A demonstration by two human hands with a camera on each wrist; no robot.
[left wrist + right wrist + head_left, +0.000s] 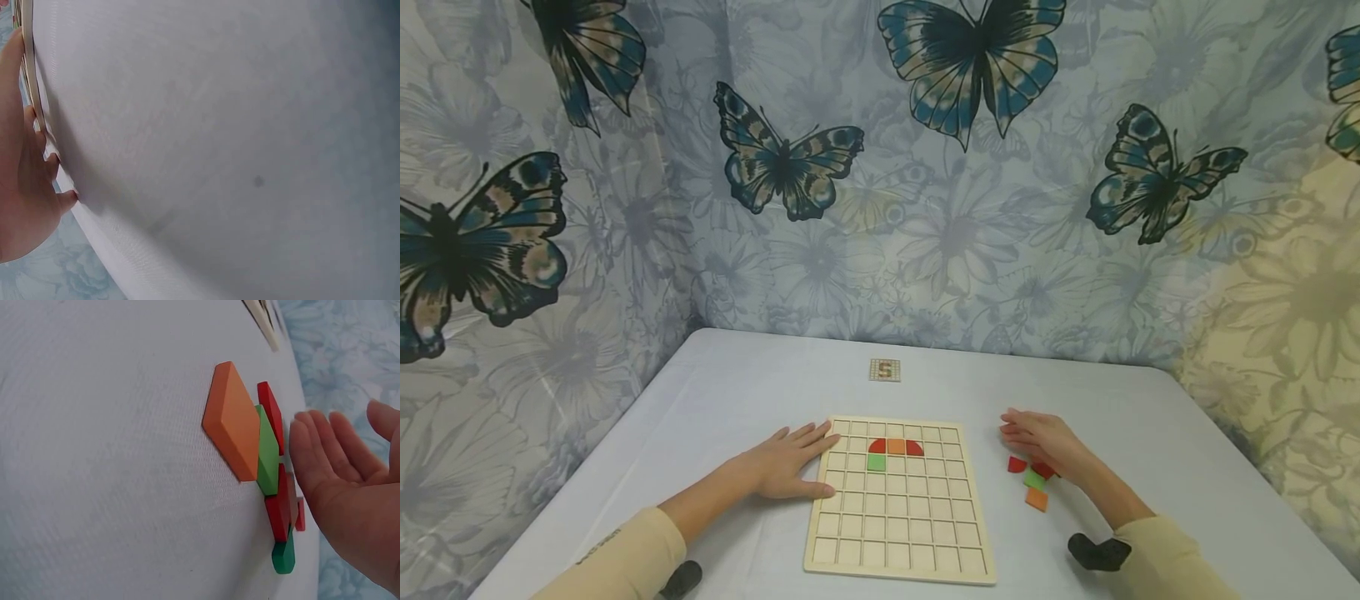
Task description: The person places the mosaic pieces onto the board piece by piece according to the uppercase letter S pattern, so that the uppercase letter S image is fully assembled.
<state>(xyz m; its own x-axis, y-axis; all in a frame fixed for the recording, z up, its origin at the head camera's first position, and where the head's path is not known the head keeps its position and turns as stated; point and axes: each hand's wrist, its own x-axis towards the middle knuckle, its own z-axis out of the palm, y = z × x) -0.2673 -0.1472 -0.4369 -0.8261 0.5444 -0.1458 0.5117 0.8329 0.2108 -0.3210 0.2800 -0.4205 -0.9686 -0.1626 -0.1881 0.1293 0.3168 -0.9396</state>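
Observation:
A pale wooden grid board [898, 575] lies on the table. Set in its cells are two red quarter-round tiles [914, 448], an orange square tile [896, 447] between them and a green square tile [876, 462]. My left hand [778, 467] rests at the board's left edge, fingers spread and touching it. Right of the board, my right hand [1047, 437] hovers over loose tiles, fingers slightly bent, with nothing seen between them. Among these are an orange tile [234, 425], a light green tile [267, 450], red tiles [1017, 464] and a dark green tile [284, 557].
A small patterned card [884, 370] lies behind the board on the white tablecloth [760, 375]. Butterfly-print fabric [955, 250] hangs behind the table and along its sides.

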